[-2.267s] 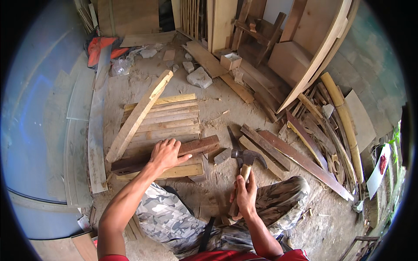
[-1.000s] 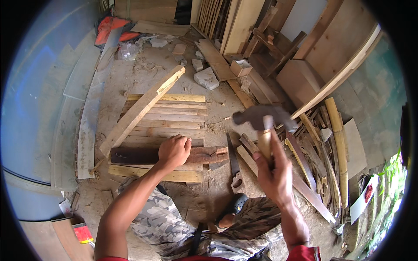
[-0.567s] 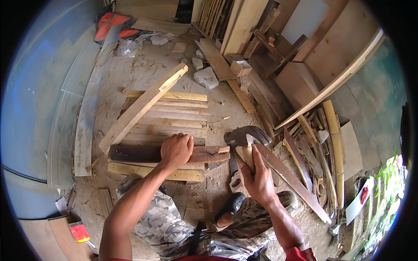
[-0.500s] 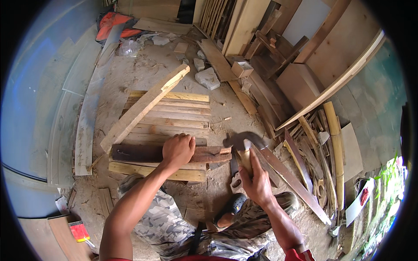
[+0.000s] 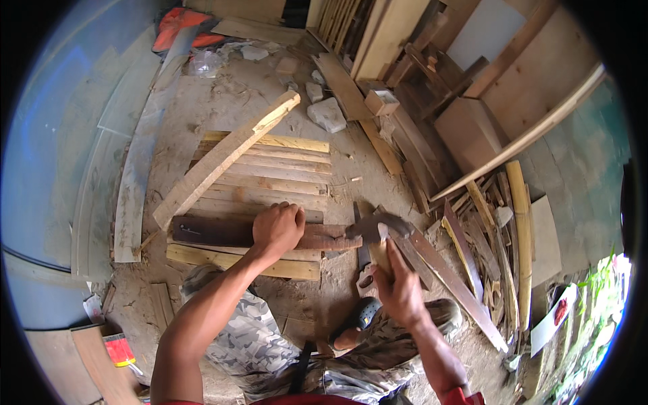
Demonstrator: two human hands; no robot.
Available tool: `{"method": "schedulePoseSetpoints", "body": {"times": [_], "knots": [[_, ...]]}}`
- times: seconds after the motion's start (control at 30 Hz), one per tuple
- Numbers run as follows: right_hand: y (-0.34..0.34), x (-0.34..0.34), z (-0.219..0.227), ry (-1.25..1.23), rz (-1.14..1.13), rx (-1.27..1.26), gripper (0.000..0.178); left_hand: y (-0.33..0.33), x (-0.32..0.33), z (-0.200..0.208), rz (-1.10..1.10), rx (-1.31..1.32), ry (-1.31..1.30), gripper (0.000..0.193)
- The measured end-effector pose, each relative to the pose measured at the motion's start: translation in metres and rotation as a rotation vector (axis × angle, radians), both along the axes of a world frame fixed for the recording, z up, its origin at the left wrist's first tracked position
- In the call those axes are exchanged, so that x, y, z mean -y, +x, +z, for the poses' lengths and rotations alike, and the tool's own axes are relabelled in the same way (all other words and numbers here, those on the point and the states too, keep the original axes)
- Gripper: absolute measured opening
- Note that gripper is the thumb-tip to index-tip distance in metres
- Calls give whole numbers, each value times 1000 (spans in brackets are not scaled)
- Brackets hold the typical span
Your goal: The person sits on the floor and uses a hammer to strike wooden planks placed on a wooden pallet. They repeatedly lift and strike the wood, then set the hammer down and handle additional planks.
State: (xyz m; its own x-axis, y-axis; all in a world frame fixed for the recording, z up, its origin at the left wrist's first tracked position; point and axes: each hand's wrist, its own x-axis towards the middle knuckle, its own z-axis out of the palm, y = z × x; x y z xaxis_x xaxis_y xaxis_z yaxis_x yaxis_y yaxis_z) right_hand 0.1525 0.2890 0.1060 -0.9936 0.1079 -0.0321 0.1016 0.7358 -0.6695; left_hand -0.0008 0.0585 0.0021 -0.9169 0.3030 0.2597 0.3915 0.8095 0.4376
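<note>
My left hand is closed over a dark brown board, which lies across the near part of a row of wooden slats. In my right hand is the handle of a claw hammer. The hammer's dark head, blurred by motion, is at the splintered right end of the board; whether they touch I cannot tell. A handsaw lies on the ground beneath the hammer, partly hidden. One thick wooden beam rests slantwise over the slats' left side.
Scrap wood and a bamboo pole are heaped at the right. A wooden cabinet frame stands beyond them. Stone lumps lie on the dirt floor farther off. A red paintbrush is at the lower left.
The hammer head has moved slightly down toward the board's right end. My left hand still grips the board, and the whole view has shifted a little.
</note>
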Motion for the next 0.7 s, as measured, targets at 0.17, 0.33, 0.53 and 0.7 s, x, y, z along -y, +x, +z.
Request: {"method": "schedulePoseSetpoints", "body": {"times": [0.17,0.33,0.53,0.7], "knots": [[-5,2,25,-201,-167,-46,65,-2,2,4,10,51,-35,32],[-1,-9,-20,-63,32,-149,63,-4,-1,2,7,4,-20,31],[-7,-5,22,-382,-145,-496,62,0,4,-1,2,-8,1,29],[7,-2,-16,134,59,33,60,3,-2,0,17,-50,49,28]]}}
